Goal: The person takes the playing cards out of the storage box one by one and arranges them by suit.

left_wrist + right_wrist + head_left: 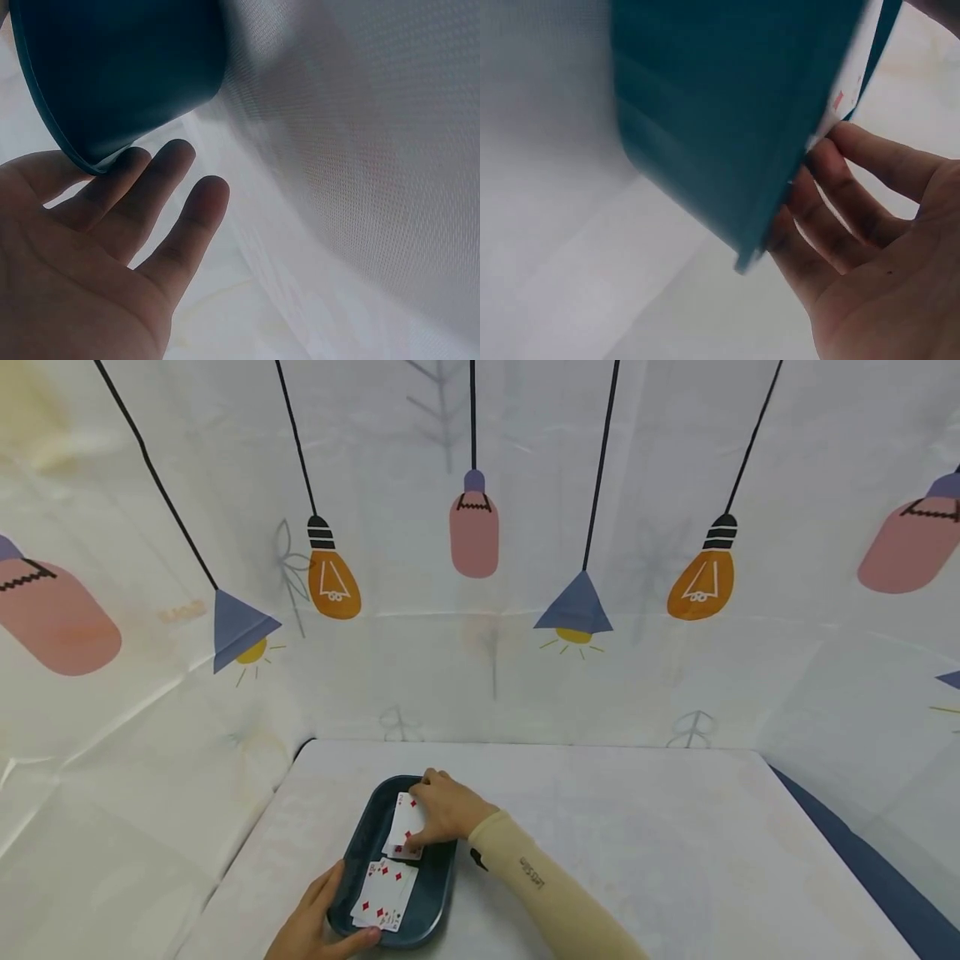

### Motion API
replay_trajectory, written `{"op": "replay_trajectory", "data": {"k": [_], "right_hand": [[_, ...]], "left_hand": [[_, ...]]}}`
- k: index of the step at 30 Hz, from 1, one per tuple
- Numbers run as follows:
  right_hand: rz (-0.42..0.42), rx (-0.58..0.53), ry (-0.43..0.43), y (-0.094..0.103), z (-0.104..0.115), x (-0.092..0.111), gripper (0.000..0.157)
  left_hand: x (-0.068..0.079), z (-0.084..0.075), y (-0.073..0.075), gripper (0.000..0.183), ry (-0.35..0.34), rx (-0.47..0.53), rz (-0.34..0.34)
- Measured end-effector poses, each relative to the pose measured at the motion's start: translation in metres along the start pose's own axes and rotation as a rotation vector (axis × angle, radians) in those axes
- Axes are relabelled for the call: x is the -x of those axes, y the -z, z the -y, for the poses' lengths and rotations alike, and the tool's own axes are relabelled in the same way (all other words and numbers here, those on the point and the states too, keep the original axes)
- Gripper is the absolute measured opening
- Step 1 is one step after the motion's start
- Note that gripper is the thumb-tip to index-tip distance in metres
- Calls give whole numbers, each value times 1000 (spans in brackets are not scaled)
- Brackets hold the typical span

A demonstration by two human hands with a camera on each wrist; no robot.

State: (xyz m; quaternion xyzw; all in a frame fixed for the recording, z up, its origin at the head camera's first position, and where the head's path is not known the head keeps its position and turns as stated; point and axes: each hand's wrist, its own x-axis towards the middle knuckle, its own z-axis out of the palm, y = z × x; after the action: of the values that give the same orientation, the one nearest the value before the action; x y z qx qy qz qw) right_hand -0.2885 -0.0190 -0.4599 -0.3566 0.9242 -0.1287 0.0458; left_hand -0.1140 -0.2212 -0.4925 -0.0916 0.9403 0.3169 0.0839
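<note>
A dark teal tray (pixel 432 893) on the white table holds two piles of playing cards. The top card of the near pile (pixel 386 893) shows red diamonds. My left hand (pixel 318 917) rests at the tray's near left corner, thumb over the near rim by that pile; the left wrist view has its fairly straight fingers (pixel 161 187) against the outer wall. From the right, my right hand (pixel 450 808) reaches over the rim and holds the far pile (pixel 405 820), thumb on its near end and fingers at its far end. In the right wrist view, those fingertips (pixel 829 161) partly hide the cards.
The white table (pixel 637 860) extends to the right of the tray. Behind and beside it hangs a pale curtain (pixel 525 693) printed with lamps and bulbs. Dark blue fabric (pixel 840 843) shows past the table's right edge.
</note>
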Motion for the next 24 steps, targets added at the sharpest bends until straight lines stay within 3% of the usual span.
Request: {"op": "replay_trajectory", "data": {"k": [19, 24], "right_hand": [[-62, -96, 45, 23, -5, 17, 80], [-83, -105, 43, 29, -11, 24, 82]], "left_hand": [[1, -2, 3, 121, -7, 7, 11], [0, -4, 2, 123, 23, -1, 15]]}}
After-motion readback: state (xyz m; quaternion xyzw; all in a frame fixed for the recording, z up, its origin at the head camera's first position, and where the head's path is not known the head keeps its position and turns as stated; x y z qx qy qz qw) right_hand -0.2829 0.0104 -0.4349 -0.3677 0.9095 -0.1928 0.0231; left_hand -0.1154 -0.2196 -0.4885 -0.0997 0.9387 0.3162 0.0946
